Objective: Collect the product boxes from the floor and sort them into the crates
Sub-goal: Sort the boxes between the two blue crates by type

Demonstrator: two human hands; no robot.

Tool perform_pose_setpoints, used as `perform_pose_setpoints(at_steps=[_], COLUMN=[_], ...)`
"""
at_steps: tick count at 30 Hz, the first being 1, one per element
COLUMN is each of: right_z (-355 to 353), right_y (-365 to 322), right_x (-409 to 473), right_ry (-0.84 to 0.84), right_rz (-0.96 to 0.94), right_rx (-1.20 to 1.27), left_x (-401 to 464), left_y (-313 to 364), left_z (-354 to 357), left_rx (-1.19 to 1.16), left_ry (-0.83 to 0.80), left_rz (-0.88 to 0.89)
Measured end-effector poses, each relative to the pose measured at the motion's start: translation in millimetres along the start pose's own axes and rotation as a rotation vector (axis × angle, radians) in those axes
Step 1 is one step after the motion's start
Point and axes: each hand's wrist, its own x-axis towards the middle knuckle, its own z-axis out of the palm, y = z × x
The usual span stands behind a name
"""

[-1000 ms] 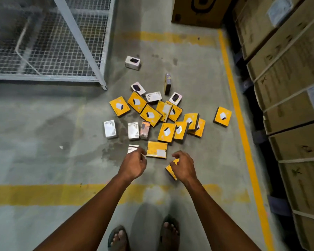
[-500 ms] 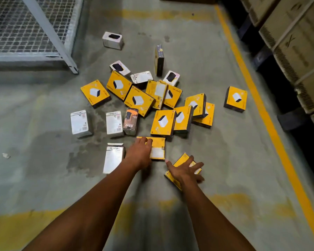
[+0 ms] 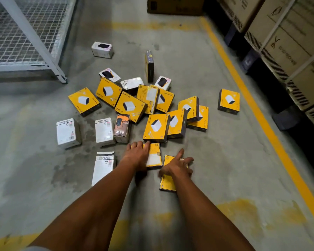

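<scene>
Since half a second ago, both hands sit a little farther over their yellow boxes; I see neither box lifted.
Left to right on the concrete floor (image 3: 216,160): wire cage (image 3: 25,33); three white boxes (image 3: 67,133), one nearest me (image 3: 102,169) with its flap open; left hand (image 3: 137,153), fingers straight and flat on a yellow box (image 3: 154,154); right hand (image 3: 177,164), fingers spread, resting on another yellow box (image 3: 168,182); scattered pile of yellow boxes (image 3: 157,126) just beyond the hands; lone yellow box (image 3: 229,101) set apart; yellow floor line (image 3: 261,115); stacked cartons (image 3: 288,42). No crates in my view.
</scene>
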Motion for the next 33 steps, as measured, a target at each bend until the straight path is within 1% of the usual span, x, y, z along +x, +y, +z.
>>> perform_pose_setpoints(at_steps=[2, 4, 7, 8, 9, 11, 12, 13, 15, 17, 19, 24, 27, 29, 31, 33], right_z=[7, 7, -7, -15, -25, -52, -65, -81, -116, -147, -183, -279, -338, -378, -413, -444], right_y=[4, 4, -3, -6, -8, -13, -15, -16, -21, -27, -36, -53, -61, -68, -78, -88], right_x=[-5, -10, -24, -33, -43, -68, -81, -98, -139, -180, -227, -361, -448, -508, -561, -611], right_ry=[0.02, 0.075, 0.174, 0.184, 0.183, 0.167, 0.149, 0.123, 0.036, -0.068, -0.152, -0.366, -0.468, -0.536, -0.605, -0.637], right_rz=[-0.017, -0.048, -0.083, -0.105, -0.139, -0.255, -0.323, -0.38, -0.43, -0.463, -0.487, -0.475, -0.434, -0.446, -0.461, -0.475], right_rx=[0.004, 0.032, 0.066, 0.106, 0.175, 0.398, 0.527, 0.641, 0.815, 0.997, 1.143, 1.338, 1.465, 1.519, 1.587, 1.646], left_x=[-4, -11, -30, -40, -52, -86, -103, -121, -160, -192, -227, -337, -405, -452, -498, -537], left_y=[-2, -8, -18, -22, -25, -29, -31, -34, -37, -37, -36, -33, -30, -34, -40, -49], left_z=[-3, -10, -32, -44, -56, -88, -104, -124, -168, -207, -253, -385, -462, -515, -564, -605], left_rx=[-0.022, -0.085, -0.28, -0.406, -0.583, -1.026, -1.203, -1.34, -1.522, -1.656, -1.738, -1.942, -2.059, -2.163, -2.261, -2.333], left_ry=[-0.004, 0.011, 0.061, 0.084, 0.114, 0.179, 0.179, 0.189, 0.205, 0.223, 0.249, 0.258, 0.23, 0.225, 0.247, 0.283], left_rz=[0.008, -0.01, -0.104, -0.135, -0.152, -0.164, -0.173, -0.19, -0.211, -0.206, -0.226, -0.216, -0.156, -0.139, -0.167, -0.188])
